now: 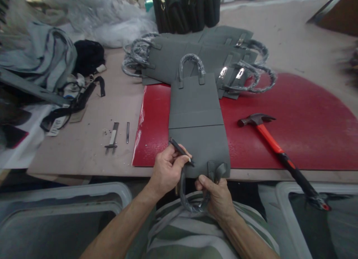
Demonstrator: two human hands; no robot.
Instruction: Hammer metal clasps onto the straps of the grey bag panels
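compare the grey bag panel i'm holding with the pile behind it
The single grey bag panel lies alone, lengthwise on the red mat; the pile of grey bag panels overlaps in layers. The left hand and right hand hold the single panel's near end; the pile is untouched. Shiny metal clasps show on the pile, none on the single panel. Both have wrapped loop handles.

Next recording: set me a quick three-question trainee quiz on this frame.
1. True or false: the head of the hammer lies on the red mat.
2. Fill in: the right hand grips the grey panel's wrapped ____.
3. Which hand holds the dark tool? A left hand; B right hand.
Key: 1 true; 2 handle; 3 A.
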